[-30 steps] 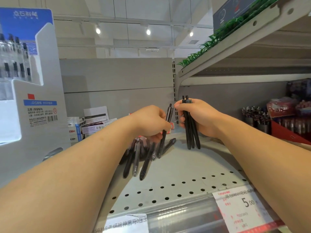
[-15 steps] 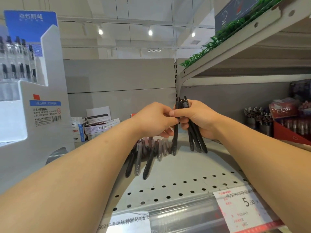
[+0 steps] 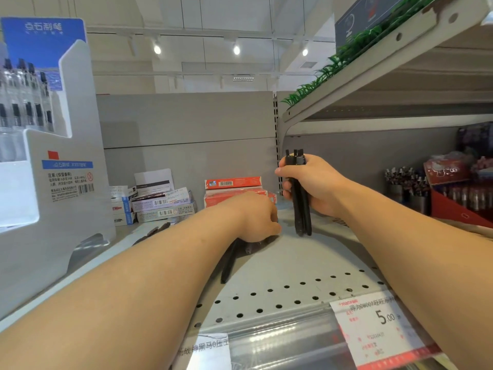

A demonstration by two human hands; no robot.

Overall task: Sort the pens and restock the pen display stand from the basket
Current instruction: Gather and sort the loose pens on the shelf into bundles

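Note:
My right hand grips a bundle of black pens upright, tips resting on the grey shelf. My left hand is down on a loose pile of black pens lying on the shelf, fingers bent over them; whether it grips one is hidden. The white pen display stand stands at the left, with pens in its clear upper tiers. No basket is in view.
Small white and blue boxes and red boxes are stacked against the back panel. Pen cups and a red display stand at the right. A price tag reading 5.00 sits on the shelf's front rail.
My left hand passed its pen to the bundle in my right hand, then dropped to the loose pile. The right hand's bundle now stands straighter on the shelf.

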